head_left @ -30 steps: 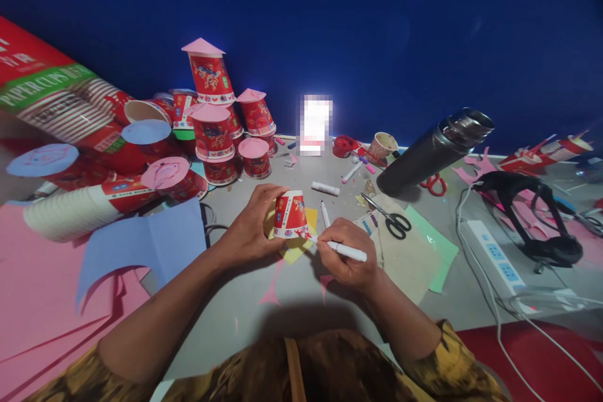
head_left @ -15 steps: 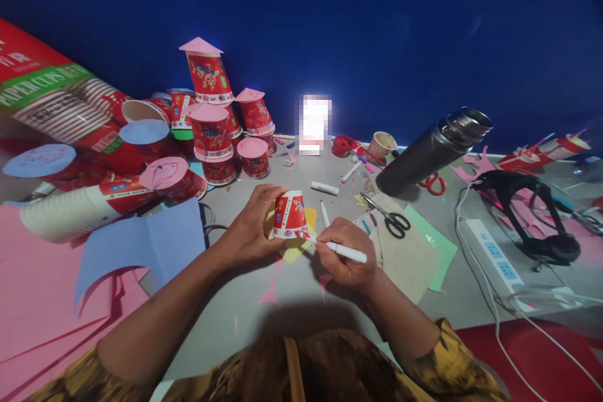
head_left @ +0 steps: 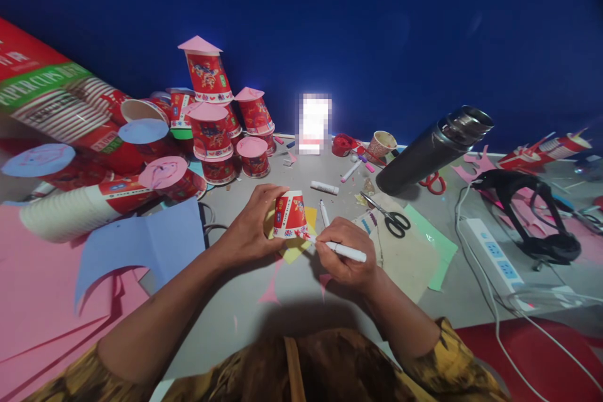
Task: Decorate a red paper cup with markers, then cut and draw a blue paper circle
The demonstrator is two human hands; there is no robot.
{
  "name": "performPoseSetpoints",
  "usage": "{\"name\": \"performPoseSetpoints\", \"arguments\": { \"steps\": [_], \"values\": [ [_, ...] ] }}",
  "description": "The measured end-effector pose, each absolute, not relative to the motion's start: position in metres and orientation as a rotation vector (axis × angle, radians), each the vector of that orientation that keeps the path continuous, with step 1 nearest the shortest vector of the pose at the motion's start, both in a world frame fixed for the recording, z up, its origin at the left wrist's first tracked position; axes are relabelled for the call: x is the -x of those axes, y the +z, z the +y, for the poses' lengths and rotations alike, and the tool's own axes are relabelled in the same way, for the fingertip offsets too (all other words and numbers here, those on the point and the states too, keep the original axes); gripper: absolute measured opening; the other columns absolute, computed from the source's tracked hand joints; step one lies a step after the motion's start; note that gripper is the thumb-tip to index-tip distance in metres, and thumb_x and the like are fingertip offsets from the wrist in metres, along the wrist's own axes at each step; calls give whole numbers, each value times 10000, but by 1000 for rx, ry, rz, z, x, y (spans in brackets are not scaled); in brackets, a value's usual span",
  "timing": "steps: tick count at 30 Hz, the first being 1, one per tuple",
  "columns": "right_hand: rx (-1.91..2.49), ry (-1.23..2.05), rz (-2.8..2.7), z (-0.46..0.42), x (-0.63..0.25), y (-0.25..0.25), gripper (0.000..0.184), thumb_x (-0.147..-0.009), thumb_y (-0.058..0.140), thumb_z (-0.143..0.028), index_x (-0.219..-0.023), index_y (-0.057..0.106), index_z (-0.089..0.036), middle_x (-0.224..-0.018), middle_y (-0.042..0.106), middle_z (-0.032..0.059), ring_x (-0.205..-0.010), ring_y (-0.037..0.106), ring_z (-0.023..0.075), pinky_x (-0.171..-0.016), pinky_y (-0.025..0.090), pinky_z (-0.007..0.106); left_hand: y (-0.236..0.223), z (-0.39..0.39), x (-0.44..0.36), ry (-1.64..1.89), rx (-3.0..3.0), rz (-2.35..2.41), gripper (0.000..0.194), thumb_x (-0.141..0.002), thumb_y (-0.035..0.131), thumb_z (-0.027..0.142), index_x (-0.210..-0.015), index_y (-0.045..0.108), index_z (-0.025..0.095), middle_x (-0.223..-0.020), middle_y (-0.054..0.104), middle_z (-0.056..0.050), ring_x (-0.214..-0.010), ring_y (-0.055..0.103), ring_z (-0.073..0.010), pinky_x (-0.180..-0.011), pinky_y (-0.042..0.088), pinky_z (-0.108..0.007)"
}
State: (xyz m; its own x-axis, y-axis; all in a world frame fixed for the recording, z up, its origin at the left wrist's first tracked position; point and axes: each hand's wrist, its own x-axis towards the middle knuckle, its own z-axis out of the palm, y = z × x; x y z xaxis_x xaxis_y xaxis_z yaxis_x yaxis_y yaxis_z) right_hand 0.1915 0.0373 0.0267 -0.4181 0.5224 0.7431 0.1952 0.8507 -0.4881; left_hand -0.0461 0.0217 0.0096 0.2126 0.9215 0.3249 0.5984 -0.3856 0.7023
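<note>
My left hand (head_left: 254, 223) is closed round the side of a red and white paper cup (head_left: 291, 213), which is upside down with its wide rim at the bottom. Between the fingers of my right hand (head_left: 347, 252) is a white marker pen (head_left: 346, 251), its red tip at the white band near the cup's rim. Small coloured marks show along that band. Beneath the cup lies a piece of yellow paper (head_left: 296, 253). Another white marker (head_left: 324, 212) and a white pen cap (head_left: 324, 187) lie just beyond my right hand.
Decorated cups with pink paper tops (head_left: 207, 129) are stacked at the back left, beside a long sleeve of paper cups (head_left: 70, 100). Blue paper (head_left: 141, 245) lies left. To the right are scissors (head_left: 394, 223), a dark thermos flask (head_left: 428, 154), a power strip (head_left: 494, 257) and cables.
Almost nothing differs. Both hands keep the same hold on the cup and the marker, and the pen tip stays at the cup's lower band.
</note>
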Motion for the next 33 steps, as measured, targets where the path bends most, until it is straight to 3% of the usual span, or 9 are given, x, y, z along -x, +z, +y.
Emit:
{"name": "performPoseSetpoints", "arguments": {
  "steps": [9, 15, 23, 33],
  "values": [
    [558, 399, -2007, 37, -192, 27, 123, -966, 611, -137, -882, 644, -220, -706, 722, 27, -619, 637, 165, -592, 500, 305, 9, 22, 47, 1020, -2076, 1403, 808, -758, 804, 216, -1470, 425, 276, -1422, 485, -107, -1359, 530, -322, -1162, 491, -516],
    [580, 414, -1985, 38, -194, 26, 120, -963, 619, -136, -885, 648, -223, -709, 718, 25, -616, 638, 162, -576, 496, 301, 10, 22, 46, 1020, -2062, 1405, 778, -781, 810, 262, -1460, 432, 271, -1415, 483, -108, -1355, 532, -318, -1162, 494, -506],
    [567, 405, -1998, 37, -193, 26, 124, -965, 622, -133, -882, 649, -220, -705, 725, 24, -610, 636, 160, -585, 497, 304, 7, 22, 47, 1014, -2088, 1405, 837, -735, 799, 157, -1469, 418, 286, -1424, 474, -101, -1359, 520, -315, -1165, 489, -517],
    [583, 424, -2001, 38, -193, 25, 133, -962, 616, -140, -867, 656, -224, -699, 721, 17, -613, 644, 164, -589, 501, 309, 7, 23, 46, 1026, -2096, 1385, 808, -757, 788, 185, -1469, 419, 278, -1420, 476, -99, -1362, 519, -305, -1170, 483, -506]
  ]
}}
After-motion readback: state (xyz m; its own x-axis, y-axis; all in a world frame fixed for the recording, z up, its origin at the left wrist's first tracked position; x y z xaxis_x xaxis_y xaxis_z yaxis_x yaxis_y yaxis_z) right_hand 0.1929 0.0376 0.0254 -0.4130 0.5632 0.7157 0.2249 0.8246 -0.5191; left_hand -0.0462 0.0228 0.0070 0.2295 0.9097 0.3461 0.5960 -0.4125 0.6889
